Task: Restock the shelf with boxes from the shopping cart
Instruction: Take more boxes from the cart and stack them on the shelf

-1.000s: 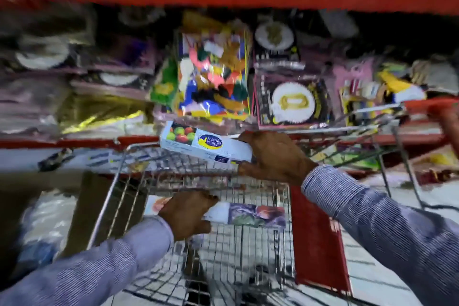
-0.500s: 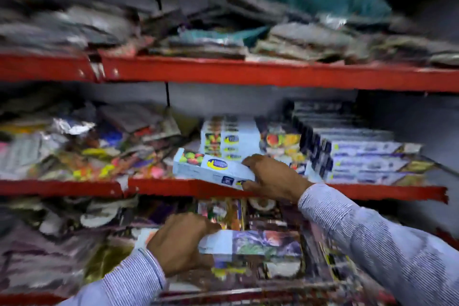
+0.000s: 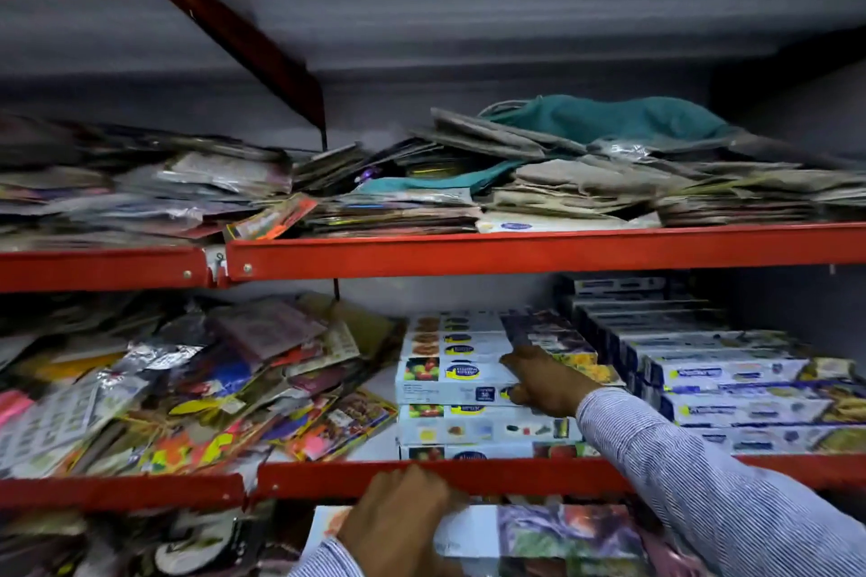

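Note:
A long white box with fruit pictures and a blue-yellow logo (image 3: 450, 382) lies on top of a stack of like boxes (image 3: 473, 429) on the red middle shelf (image 3: 468, 476). My right hand (image 3: 546, 382) grips that box's right end. Below the shelf edge, my left hand (image 3: 398, 525) holds a second long box (image 3: 539, 532), white at one end with a colourful printed end. The shopping cart is out of view.
A taller stack of long blue-and-white boxes (image 3: 731, 380) fills the shelf right of my hand. Loose colourful packets (image 3: 197, 380) are heaped to the left. The upper shelf (image 3: 515, 248) holds flat packets and a teal cloth (image 3: 609, 119).
The view has risen from the cart to the shelves. My right hand has carried the white box up and onto the stack. My left hand has lifted the other box to just under the shelf edge.

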